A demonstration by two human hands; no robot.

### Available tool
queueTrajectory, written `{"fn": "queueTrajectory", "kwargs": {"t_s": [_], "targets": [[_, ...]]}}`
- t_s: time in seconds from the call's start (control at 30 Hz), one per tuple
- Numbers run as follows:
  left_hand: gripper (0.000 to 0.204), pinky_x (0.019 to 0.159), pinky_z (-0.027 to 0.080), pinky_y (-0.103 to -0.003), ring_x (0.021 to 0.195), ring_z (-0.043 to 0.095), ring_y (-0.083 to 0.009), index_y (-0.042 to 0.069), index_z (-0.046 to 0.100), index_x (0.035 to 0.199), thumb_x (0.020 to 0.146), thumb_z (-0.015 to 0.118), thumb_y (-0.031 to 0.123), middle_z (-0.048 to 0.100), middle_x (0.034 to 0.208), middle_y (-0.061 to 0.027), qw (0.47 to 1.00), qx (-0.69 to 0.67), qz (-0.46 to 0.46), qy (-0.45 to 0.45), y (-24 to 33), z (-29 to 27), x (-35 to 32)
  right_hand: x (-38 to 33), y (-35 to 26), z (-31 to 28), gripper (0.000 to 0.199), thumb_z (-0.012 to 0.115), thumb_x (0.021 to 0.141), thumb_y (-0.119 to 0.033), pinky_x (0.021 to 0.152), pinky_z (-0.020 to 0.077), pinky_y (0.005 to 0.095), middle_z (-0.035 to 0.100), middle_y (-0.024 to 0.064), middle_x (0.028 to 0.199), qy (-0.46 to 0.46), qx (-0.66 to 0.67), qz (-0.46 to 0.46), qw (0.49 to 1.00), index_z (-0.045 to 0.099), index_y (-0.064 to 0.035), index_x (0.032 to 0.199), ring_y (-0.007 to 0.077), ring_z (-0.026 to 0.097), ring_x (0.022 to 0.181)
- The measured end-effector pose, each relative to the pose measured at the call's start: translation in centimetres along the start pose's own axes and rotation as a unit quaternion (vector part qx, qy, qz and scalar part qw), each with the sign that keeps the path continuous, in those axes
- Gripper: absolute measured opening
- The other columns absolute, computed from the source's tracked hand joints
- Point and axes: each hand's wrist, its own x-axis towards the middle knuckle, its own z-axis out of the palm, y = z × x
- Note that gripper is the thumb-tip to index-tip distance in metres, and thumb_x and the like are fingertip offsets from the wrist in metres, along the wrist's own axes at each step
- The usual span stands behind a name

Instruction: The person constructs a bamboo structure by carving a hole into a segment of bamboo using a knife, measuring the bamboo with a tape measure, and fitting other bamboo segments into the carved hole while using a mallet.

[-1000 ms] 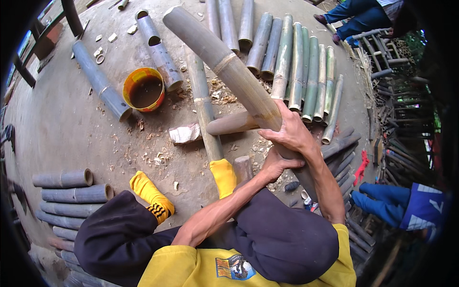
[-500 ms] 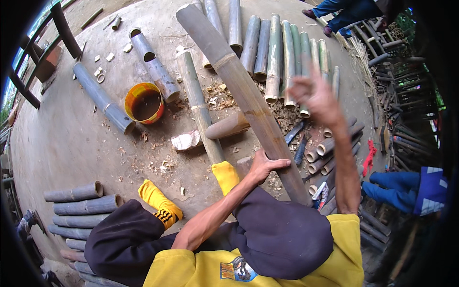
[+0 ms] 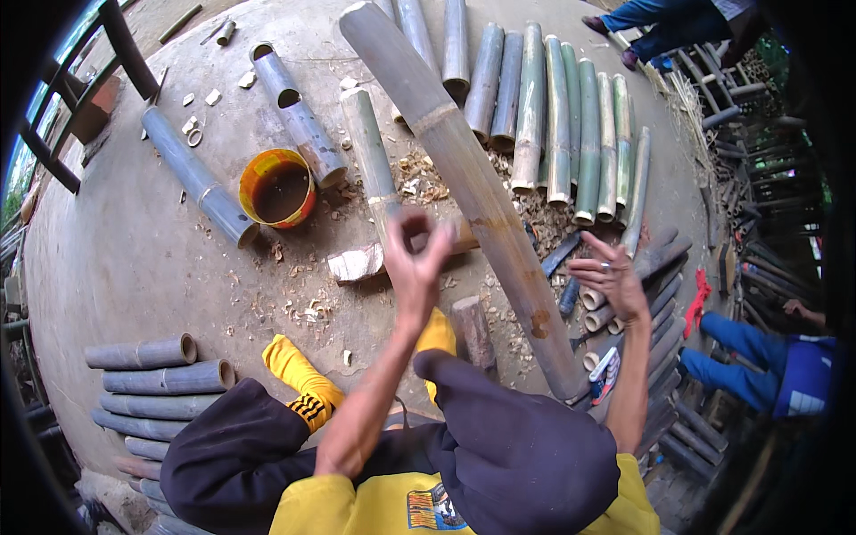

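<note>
A long, wide, brown-grey bamboo piece [image 3: 486, 196] slants across the head view, its lower end beside my right knee. Neither hand grips it. My left hand [image 3: 417, 267] is raised left of it, slightly blurred, with curled fingers and thumb apart and nothing visible between them. Behind that hand, a thinner greenish bamboo pole [image 3: 367, 147] runs down toward my yellow-socked foot [image 3: 437, 334]. To the right of the wide piece, my right hand [image 3: 615, 281] has its fingers spread, near a dark blade [image 3: 560, 253] and its dark handle [image 3: 569, 296] on the ground.
An orange-yellow bucket [image 3: 310, 201] of brown liquid stands left, beside a notched bamboo tube [image 3: 303, 138]. Several green bamboo lengths [image 3: 559, 125] lie at the far side. More tubes are stacked near left [image 3: 160, 378] and right [image 3: 655, 294]. Two other people's blue-clad legs [image 3: 744, 343] [image 3: 655, 22] show at right.
My left hand has let go of the wide bamboo piece and moved up and left. My right hand has come down from its raised position, fingers spreading. The bamboo stays nearly in place.
</note>
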Motion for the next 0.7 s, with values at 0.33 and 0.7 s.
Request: {"fn": "queueTrajectory", "kwargs": {"t_s": [0.33, 0.7], "targets": [[0.043, 0.059, 0.052, -0.029, 0.067, 0.060, -0.0163, -0.003, 0.052, 0.099, 0.067, 0.076, 0.012, 0.061, 0.082, -0.0093, 0.978, -0.191, -0.040, -0.068, 1.3, 6.7, 10.7, -5.3, 12.4, 0.5, 0.093, 0.018, 0.084, -0.074, 0.092, 0.0445, 0.0367, 0.061, 0.0190, 0.110, -0.036, 0.102, 0.234, 0.966, 0.040, 0.0022, 0.133, 0.0274, 0.060, 0.097], [0.052, 0.062, 0.053, -0.031, 0.071, 0.061, -0.0188, -0.005, 0.051, 0.105, 0.065, 0.078, 0.015, 0.062, 0.087, -0.0114, 0.980, -0.164, -0.043, -0.104, 0.5, 7.7, 11.7, -10.5, 15.4, 6.8, 0.098, 0.019, 0.081, -0.077, 0.078, 0.0513, 0.0371, 0.064, 0.0206, 0.097, -0.033, 0.191, 0.262, 0.945, 0.052, 0.0074, 0.118, 0.0268, 0.064, 0.087]]}}
